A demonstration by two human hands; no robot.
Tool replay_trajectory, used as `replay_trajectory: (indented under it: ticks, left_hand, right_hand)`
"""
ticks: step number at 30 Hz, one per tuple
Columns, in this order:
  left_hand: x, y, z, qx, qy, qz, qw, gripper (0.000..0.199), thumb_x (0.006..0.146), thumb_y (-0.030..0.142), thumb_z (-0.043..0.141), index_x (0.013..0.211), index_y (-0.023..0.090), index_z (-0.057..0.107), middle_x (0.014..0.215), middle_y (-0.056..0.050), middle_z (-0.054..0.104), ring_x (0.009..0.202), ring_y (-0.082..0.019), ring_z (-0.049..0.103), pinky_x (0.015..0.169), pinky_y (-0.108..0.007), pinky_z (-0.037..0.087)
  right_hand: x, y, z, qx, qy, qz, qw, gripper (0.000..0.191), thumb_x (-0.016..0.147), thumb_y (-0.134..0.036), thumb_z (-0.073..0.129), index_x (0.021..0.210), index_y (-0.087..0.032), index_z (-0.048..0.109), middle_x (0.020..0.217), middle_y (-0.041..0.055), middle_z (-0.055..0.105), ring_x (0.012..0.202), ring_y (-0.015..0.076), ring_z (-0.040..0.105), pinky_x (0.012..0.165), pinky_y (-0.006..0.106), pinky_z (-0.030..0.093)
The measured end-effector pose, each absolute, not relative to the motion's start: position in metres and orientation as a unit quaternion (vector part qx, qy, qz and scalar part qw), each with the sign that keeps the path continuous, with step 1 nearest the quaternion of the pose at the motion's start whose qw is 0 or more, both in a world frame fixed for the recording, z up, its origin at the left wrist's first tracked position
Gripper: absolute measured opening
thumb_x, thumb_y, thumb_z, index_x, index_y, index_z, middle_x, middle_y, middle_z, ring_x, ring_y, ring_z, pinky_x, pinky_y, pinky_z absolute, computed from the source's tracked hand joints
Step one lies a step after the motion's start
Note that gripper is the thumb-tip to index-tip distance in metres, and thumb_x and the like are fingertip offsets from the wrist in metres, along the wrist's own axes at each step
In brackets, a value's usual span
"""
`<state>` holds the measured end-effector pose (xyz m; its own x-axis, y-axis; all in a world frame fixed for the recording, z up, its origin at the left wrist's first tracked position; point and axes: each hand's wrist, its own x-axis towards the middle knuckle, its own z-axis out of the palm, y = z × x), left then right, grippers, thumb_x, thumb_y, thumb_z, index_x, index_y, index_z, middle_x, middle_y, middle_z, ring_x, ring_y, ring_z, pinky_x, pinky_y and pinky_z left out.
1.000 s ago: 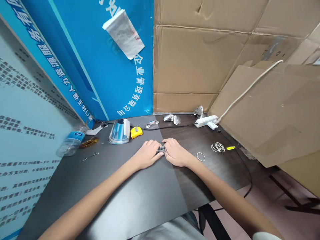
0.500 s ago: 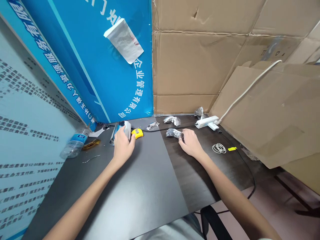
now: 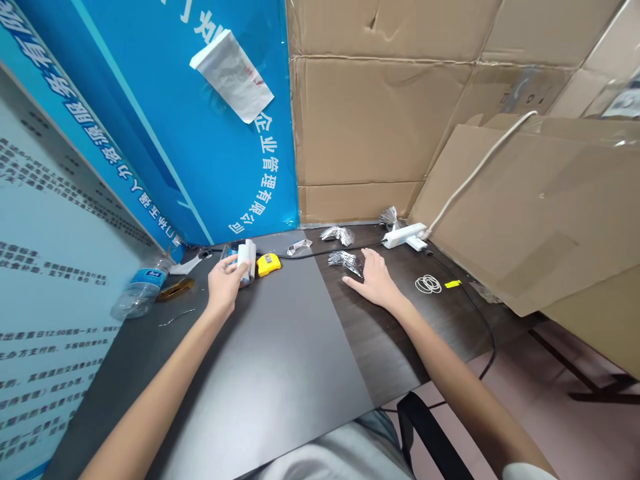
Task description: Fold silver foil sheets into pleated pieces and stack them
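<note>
"Foil tuft (image 3: pixel 345 262) lies just beside the right hand (image 3: pixel 376 283); what are those fingers (image 3: pixel 356 283) doing?"

"Spread flat on the worktop (image 3: pixel 280 333); the tips nearly reach the foil, though I can't tell whether they touch it."

"And the left hand (image 3: pixel 225 283)?"

"Its fingers (image 3: pixel 234 264) seem to pinch the white strip on a clear cylinder (image 3: pixel 245 257), near the back of the worktop; a yellow tape measure (image 3: pixel 269 265) sits just beside it."

"What could go wrong?"

"Cylinder looks narrow and upright, so a sideways pull could tip it into the tape measure; the black cable (image 3: pixel 325 252) runs close behind and could snag it; the foil looks thin, so a careless sweep of the right fingers could crumple or scatter it."
</note>
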<state>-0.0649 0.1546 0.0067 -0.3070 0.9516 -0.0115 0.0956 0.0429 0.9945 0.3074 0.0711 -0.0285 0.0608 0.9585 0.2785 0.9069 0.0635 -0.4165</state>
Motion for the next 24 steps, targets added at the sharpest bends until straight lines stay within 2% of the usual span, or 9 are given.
replay_trajectory:
  ticks: [4, 8, 11, 13, 14, 17, 20, 22, 24]
  left_hand:
    - [-0.068, 0.154, 0.006, 0.388, 0.581, 0.559, 0.445, 0.056, 0.076, 0.027, 0.072, 0.128, 0.008, 0.067, 0.113, -0.017, 0.074, 0.071, -0.017, 0.069, 0.058, -0.028, 0.056]
    - [-0.07, 0.147, 0.01, 0.379, 0.556, 0.587, 0.449, 0.053, 0.071, 0.028, 0.078, 0.12, 0.008, 0.071, 0.109, -0.014, 0.076, 0.076, -0.018, 0.07, 0.065, -0.027, 0.056]
    - [-0.067, 0.131, 0.021, 0.407, 0.53, 0.62, 0.412, 0.053, 0.069, 0.032, 0.085, 0.116, 0.012, 0.072, 0.107, -0.011, 0.077, 0.089, -0.019, 0.071, 0.074, -0.024, 0.055]
    - [-0.063, 0.115, 0.034, 0.468, 0.495, 0.614, 0.398, 0.049, 0.069, 0.037, 0.088, 0.109, 0.013, 0.073, 0.104, -0.011, 0.077, 0.092, -0.02, 0.071, 0.076, -0.024, 0.055]
    - [-0.06, 0.108, 0.041, 0.491, 0.468, 0.594, 0.433, 0.049, 0.07, 0.04, 0.089, 0.108, 0.014, 0.074, 0.105, -0.011, 0.077, 0.092, -0.02, 0.071, 0.075, -0.024, 0.055]
    - [-0.054, 0.09, 0.057, 0.482, 0.411, 0.52, 0.572, 0.052, 0.072, 0.046, 0.088, 0.113, 0.018, 0.072, 0.114, -0.01, 0.076, 0.086, -0.021, 0.072, 0.07, -0.027, 0.057]
    - [-0.051, 0.084, 0.048, 0.477, 0.423, 0.515, 0.573, 0.056, 0.072, 0.046, 0.089, 0.117, 0.018, 0.071, 0.107, -0.008, 0.077, 0.08, -0.019, 0.071, 0.067, -0.026, 0.056]
    - [-0.051, 0.084, 0.029, 0.496, 0.439, 0.522, 0.537, 0.059, 0.07, 0.047, 0.09, 0.115, 0.015, 0.07, 0.104, -0.01, 0.077, 0.082, -0.02, 0.071, 0.069, -0.026, 0.056]
    - [-0.052, 0.085, 0.008, 0.52, 0.459, 0.513, 0.506, 0.06, 0.069, 0.052, 0.089, 0.111, 0.012, 0.07, 0.099, -0.011, 0.077, 0.082, -0.021, 0.071, 0.071, -0.027, 0.055]
  right_hand:
    - [0.3, 0.069, -0.026, -0.609, -0.717, -0.009, 0.339, 0.088, 0.094, -0.057, 0.06, 0.159, -0.011, 0.022, 0.158, 0.0259, 0.031, 0.15, 0.0379, 0.03, 0.123, 0.06, 0.031]
    - [0.292, 0.066, -0.024, -0.543, -0.721, -0.073, 0.425, 0.077, 0.096, -0.044, 0.062, 0.156, -0.016, 0.024, 0.152, 0.0231, 0.038, 0.146, 0.0341, 0.036, 0.122, 0.058, 0.035]
    - [0.273, 0.056, -0.024, -0.496, -0.738, -0.044, 0.455, 0.074, 0.094, -0.039, 0.066, 0.154, -0.02, 0.027, 0.151, 0.0207, 0.041, 0.145, 0.0322, 0.038, 0.124, 0.056, 0.033]
    - [0.251, 0.051, -0.023, -0.481, -0.751, 0.061, 0.448, 0.078, 0.091, -0.043, 0.069, 0.154, -0.021, 0.028, 0.153, 0.02, 0.039, 0.148, 0.0332, 0.035, 0.126, 0.058, 0.029]
    - [0.239, 0.051, -0.021, -0.482, -0.74, 0.141, 0.447, 0.083, 0.089, -0.047, 0.072, 0.154, -0.022, 0.028, 0.156, 0.0199, 0.036, 0.149, 0.0332, 0.035, 0.126, 0.058, 0.029]
    - [0.203, 0.06, -0.011, -0.423, -0.645, 0.433, 0.466, 0.096, 0.082, -0.059, 0.075, 0.155, -0.026, 0.024, 0.163, 0.0175, 0.029, 0.144, 0.0308, 0.043, 0.118, 0.053, 0.04]
    - [0.18, 0.074, -0.001, -0.311, -0.517, 0.627, 0.492, 0.078, 0.081, -0.067, 0.072, 0.142, -0.027, 0.045, 0.15, 0.0119, 0.051, 0.131, 0.0276, 0.056, 0.103, 0.042, 0.052]
    - [0.171, 0.078, 0.0, -0.292, -0.457, 0.687, 0.483, 0.069, 0.076, -0.066, 0.077, 0.127, -0.023, 0.06, 0.131, 0.0104, 0.065, 0.113, 0.0254, 0.064, 0.088, 0.034, 0.055]
    - [0.168, 0.077, -0.002, -0.316, -0.416, 0.701, 0.486, 0.064, 0.072, -0.063, 0.081, 0.116, -0.02, 0.067, 0.115, 0.0086, 0.071, 0.098, 0.0218, 0.066, 0.079, 0.029, 0.054]
